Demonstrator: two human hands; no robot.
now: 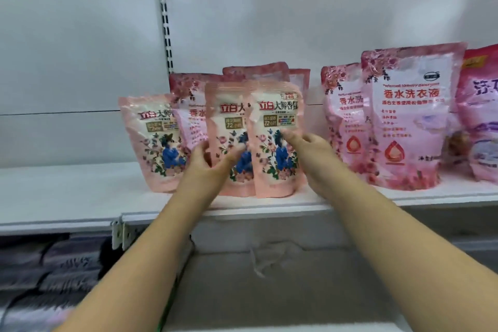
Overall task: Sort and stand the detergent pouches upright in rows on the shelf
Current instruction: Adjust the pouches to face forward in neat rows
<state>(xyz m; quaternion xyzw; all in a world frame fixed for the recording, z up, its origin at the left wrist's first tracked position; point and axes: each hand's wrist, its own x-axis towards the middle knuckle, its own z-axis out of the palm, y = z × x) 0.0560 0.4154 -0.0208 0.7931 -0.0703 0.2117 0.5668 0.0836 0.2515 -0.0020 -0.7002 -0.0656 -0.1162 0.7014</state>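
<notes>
Three small peach pouches with blue flowers stand upright near the front of the white shelf (80, 191). My left hand (207, 167) grips the middle small pouch (226, 116), thumb on its front and fingers behind its left edge. My right hand (310, 159) pinches the right edge of the right small pouch (275, 143). The left small pouch (151, 140) stands alone, untouched. Behind them stand taller pink rose-print pouches (188, 100). To the right stand two more tall pink pouches, one in front (407, 118) and one behind it (339, 105).
A darker pink and purple pouch (482, 116) stands at the far right edge. The shelf's left half is bare, with a slotted upright post (165, 19) on the back panel. Dark folded goods (40, 272) lie on the lower level at left.
</notes>
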